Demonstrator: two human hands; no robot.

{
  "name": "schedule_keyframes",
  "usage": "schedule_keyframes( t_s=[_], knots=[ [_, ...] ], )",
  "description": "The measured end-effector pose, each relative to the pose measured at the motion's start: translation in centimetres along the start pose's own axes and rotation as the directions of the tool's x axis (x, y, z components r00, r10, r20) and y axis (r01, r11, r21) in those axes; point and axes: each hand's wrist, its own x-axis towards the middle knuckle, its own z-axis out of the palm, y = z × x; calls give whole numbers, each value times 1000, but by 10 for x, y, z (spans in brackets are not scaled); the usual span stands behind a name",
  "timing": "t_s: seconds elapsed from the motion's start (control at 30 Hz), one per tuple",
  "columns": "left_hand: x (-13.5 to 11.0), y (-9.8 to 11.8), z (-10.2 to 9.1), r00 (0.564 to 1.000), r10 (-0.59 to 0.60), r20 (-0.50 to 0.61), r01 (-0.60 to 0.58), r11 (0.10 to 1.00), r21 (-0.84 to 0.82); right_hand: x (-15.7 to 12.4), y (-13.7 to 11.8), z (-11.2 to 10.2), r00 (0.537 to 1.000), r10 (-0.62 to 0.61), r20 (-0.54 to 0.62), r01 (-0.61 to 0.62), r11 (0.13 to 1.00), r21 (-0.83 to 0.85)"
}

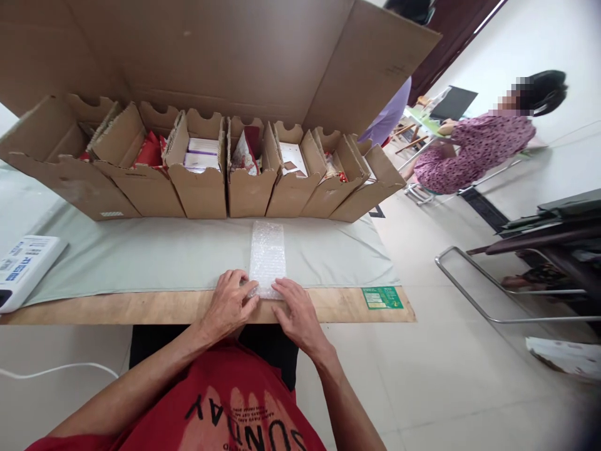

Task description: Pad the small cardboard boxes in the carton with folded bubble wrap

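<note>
A narrow strip of clear bubble wrap lies on the pale green cloth, its near end reaching over the bare wooden edge. At its near left corner my left hand has curled fingers, with thumb and forefinger closing on the wrap. My right hand holds the near right corner, fingertips on top and thumb lower down by the edge. Whether anything lies inside or under the wrap I cannot tell.
Several cardboard file boxes stand in a row behind the wrap, holding red packets and white cards. A white device sits at the left. A green label is on the wooden edge. At right are a seated person and a metal-framed chair.
</note>
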Motion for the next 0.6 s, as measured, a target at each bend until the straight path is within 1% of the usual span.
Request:
schedule_keyframes(
  t_s=[0.03,0.1,0.17,0.23,0.27,0.33,0.4,0.47,0.53,0.57,0.6],
  knots=[
    [-1,1,-1,1000,14,-14,-14,1000,9,-1,3,2,999,-47,3,47,992,-119],
    [-1,2,-3,998,62,-29,-61,998,26,0,6,5,995,-102,-6,97,959,-266],
    [-1,3,-6,991,128,-30,-128,992,15,4,8,5,991,-136,-20,123,942,-313],
    [0,2,-8,987,158,-29,-159,986,-51,8,7,2,991,-128,-22,117,950,-288],
    [1,1,-9,991,132,-19,-133,986,-100,11,7,1,994,-107,-26,97,961,-259],
    [3,-1,-9,1000,9,26,-4,983,-182,16,8,-1,998,-48,-47,38,978,-203],
    [5,-3,-8,989,-126,74,139,970,-201,21,9,-1,996,5,-89,-20,984,-175],
    [10,-6,-5,975,-202,92,216,960,-179,22,9,1,985,22,-172,-54,981,-187],
    [16,-9,-1,966,-236,102,250,955,-160,19,5,2,960,-25,-279,-44,970,-238],
    [20,-10,0,962,-249,108,264,952,-153,17,3,2,951,-75,-301,-12,961,-275],
    [24,-11,2,959,-260,114,275,950,-148,14,0,3,949,-130,-286,36,949,-315]
  ],
)
